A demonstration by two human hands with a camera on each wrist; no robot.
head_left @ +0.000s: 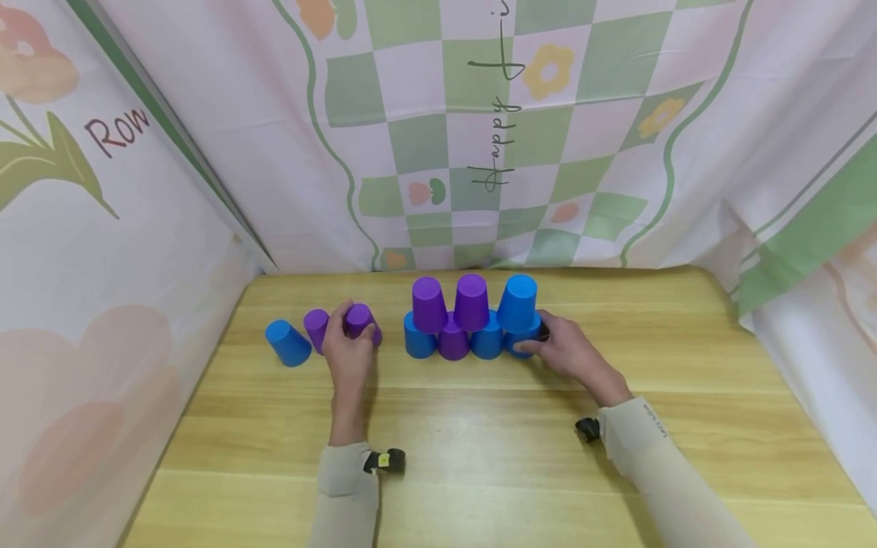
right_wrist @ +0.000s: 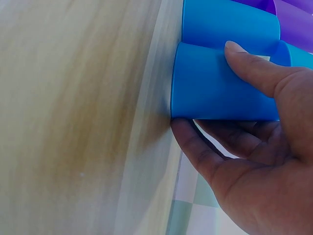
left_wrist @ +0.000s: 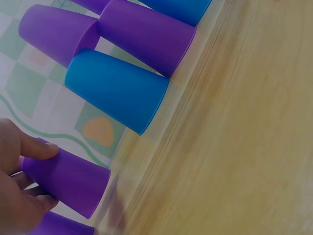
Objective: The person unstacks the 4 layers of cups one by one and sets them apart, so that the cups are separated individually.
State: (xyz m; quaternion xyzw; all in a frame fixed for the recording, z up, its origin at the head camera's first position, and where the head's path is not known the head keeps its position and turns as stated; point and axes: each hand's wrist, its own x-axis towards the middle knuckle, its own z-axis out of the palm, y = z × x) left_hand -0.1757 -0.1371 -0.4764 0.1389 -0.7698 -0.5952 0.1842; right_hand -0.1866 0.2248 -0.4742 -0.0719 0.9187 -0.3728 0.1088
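My left hand (head_left: 348,354) grips an upside-down purple cup (head_left: 360,320), thumb on one side and fingers on the other. Its lower rim is close over the table in the left wrist view. Just left of it stand another purple cup (head_left: 316,329) and a blue cup (head_left: 288,344). My right hand (head_left: 565,346) holds the end blue cup (right_wrist: 220,88) of a bottom row, the thumb across its front and fingers along its outer side. On that row rest two upper purple cups (head_left: 429,306) (head_left: 472,303) and an upper blue cup (head_left: 518,303), all upside down.
The bottom row also has a left blue cup (head_left: 419,336), a purple cup (head_left: 453,339) and a second blue cup (head_left: 487,337). Everything stands on a wooden table (head_left: 473,457). A patterned curtain (head_left: 479,137) hangs behind its far edge, another cloth (head_left: 103,304) at the left.
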